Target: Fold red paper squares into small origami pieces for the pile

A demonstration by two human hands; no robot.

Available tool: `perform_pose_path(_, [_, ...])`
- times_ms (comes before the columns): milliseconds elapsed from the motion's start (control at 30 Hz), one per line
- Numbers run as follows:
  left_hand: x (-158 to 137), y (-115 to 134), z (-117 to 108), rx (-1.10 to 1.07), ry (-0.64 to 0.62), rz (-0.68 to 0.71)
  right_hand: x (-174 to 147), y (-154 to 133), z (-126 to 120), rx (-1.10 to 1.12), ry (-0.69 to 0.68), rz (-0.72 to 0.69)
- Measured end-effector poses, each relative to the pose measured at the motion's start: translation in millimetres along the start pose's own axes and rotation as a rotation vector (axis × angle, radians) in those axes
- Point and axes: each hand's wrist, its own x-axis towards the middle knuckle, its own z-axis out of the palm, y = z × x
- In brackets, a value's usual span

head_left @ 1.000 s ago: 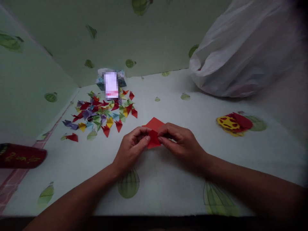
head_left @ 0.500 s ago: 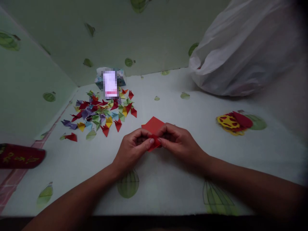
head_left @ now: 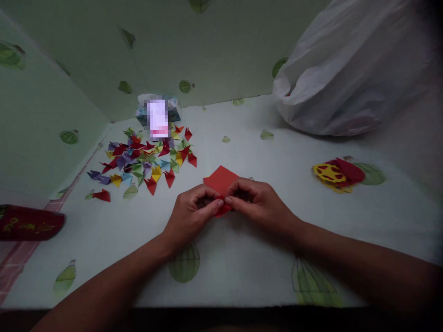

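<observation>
At the centre of the frame, a small red paper (head_left: 222,212) is pinched by the left hand (head_left: 192,208) and right hand (head_left: 265,204), both closed to fingertip grips, seemingly for fine control (whether it joins the red square (head_left: 221,176) behind cannot be told). Folded papers (head_left: 137,168) are spread left of centre, presumably for elbow room.

Head-worn view, facing forward, tilted down
</observation>
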Motion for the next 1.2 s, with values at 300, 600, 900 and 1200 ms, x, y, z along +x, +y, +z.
perform_pose_path(300, [1.0,-1.6,-7.2,0.018,-0.073,0.024,2.4,-1.0,-1.2,0.016,0.018,0.062])
perform_pose_path(600, [1.8,-0.4,-6.0,0.031,-0.060,0.012,2.3,-0.2,-2.3,0.015,-0.007,0.053])
perform_pose_path(900, [0.7,1.4,-5.3,0.267,-0.011,0.164,2.0,-0.9,0.1,0.007,-0.025,0.051])
perform_pose_path(1200, [0.2,4.6,-6.9,0.358,-0.036,0.241,1.1,-2.2,1.2,-0.041,-0.050,0.010])
